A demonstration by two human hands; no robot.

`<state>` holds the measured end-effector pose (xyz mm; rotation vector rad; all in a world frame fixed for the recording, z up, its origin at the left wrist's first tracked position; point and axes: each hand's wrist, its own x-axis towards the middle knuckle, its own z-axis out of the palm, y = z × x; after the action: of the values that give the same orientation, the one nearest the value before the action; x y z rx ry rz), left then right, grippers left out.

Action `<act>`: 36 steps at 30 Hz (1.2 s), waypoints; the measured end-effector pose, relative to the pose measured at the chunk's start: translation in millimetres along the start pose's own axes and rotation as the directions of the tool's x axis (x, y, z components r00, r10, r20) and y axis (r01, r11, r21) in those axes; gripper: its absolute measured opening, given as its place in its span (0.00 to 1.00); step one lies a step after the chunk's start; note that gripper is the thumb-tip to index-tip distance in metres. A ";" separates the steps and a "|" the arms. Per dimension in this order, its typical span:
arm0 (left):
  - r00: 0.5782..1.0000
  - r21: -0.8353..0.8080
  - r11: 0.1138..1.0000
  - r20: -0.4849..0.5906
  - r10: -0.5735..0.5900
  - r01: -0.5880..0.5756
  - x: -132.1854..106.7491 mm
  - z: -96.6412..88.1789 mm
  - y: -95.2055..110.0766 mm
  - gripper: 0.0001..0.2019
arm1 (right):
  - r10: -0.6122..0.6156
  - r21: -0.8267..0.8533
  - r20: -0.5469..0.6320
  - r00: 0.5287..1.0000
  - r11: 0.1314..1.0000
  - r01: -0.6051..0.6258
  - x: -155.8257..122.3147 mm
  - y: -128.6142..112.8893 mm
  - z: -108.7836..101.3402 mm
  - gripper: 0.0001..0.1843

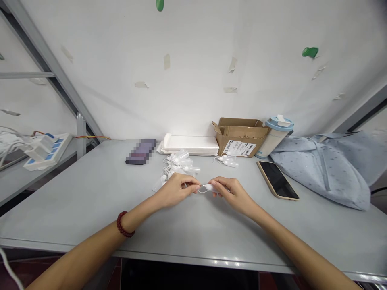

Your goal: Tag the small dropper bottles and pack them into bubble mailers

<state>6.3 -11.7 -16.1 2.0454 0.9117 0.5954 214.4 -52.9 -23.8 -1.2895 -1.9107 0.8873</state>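
A small clear plastic bottle with a white top (209,187) is held level between my hands, just above the table. My right hand (231,192) grips its body, and the fingers hide most of it. Thumb and forefinger of my left hand (180,188) pinch the thin tip end in front of the white top. A fine white strap loops below, between the two hands. Behind my left hand lies a heap of similar bottles (180,161) with white tops and loops, partly covered by that hand. A few more bottles (228,160) lie beyond my right hand.
White trays (192,143) are stacked against the wall, beside an open cardboard box (240,135) and a lidded tumbler (274,137). A phone (278,181) and a light-blue cloth bag (323,169) lie right; a dark, blurred-out phone-like object (141,152) lies left. A power strip (48,151) sits far left.
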 end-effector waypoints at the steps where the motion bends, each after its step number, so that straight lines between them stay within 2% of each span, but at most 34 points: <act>1: 1.000 0.002 1.000 0.003 0.003 -0.003 0.0 -0.1 0.2 0.11 | 0.001 -0.013 -0.001 1.000 1.000 -0.001 0.1 -0.1 -0.1 0.19; 14: 1.000 0.035 0.999 0.019 0.023 -0.024 -1.1 1.9 -0.6 0.11 | -0.018 -0.046 0.040 0.999 0.999 0.019 0.6 -2.4 0.8 0.21; 23: 0.995 0.074 0.994 0.070 0.077 -0.082 -2.0 7.2 -1.5 0.11 | -0.033 -0.201 0.072 0.997 0.979 0.047 -3.1 -4.0 3.5 0.18; 32: 0.985 0.046 0.998 0.166 0.034 -0.042 -4.5 19.0 -6.4 0.11 | -0.050 -0.234 0.090 0.995 0.970 0.070 -2.1 5.7 15.5 0.18; 36: 0.985 0.017 1.000 0.170 0.015 -0.018 -4.2 20.8 -6.3 0.11 | -0.059 -0.227 0.075 0.995 0.971 0.075 -2.3 8.9 20.3 0.19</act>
<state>15.1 -22.2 -33.4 2.0863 0.8038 0.4152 202.9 -56.0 -42.7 -1.3319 -2.1477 0.6991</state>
